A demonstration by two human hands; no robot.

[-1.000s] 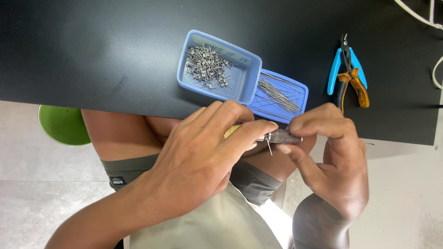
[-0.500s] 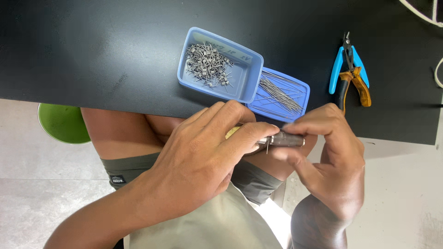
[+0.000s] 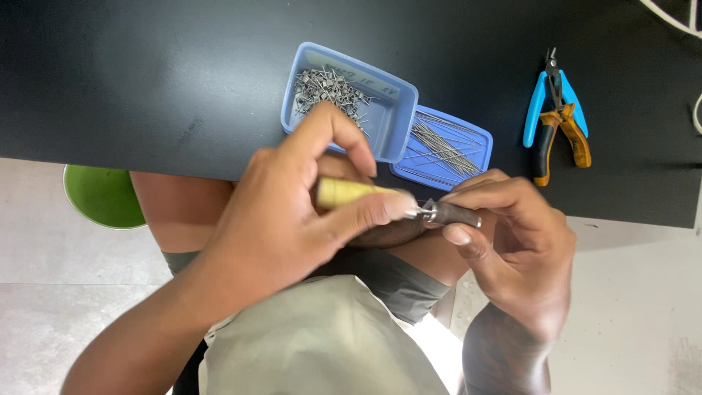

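Hands meet at table edge: left hand (image 3: 292,219) pinches a yellow-handled tool (image 3: 351,192); right hand (image 3: 519,241) grips a dark metal rod (image 3: 455,214). Finished wire coils (image 3: 325,88) fill the blue tray (image 3: 398,110) at twelve o'clock; straight wires (image 3: 439,146) remain.

A blue tray (image 3: 398,99) of small metal coils (image 3: 325,86) sits on the black table (image 3: 146,73) just above the fingers. Beside it lies a shallow blue lid (image 3: 468,157) holding straight wires (image 3: 439,146). Blue and orange cutters (image 3: 556,110) rest farther right (handles spread). A green bowl (image 3: 102,194) sits lower left.
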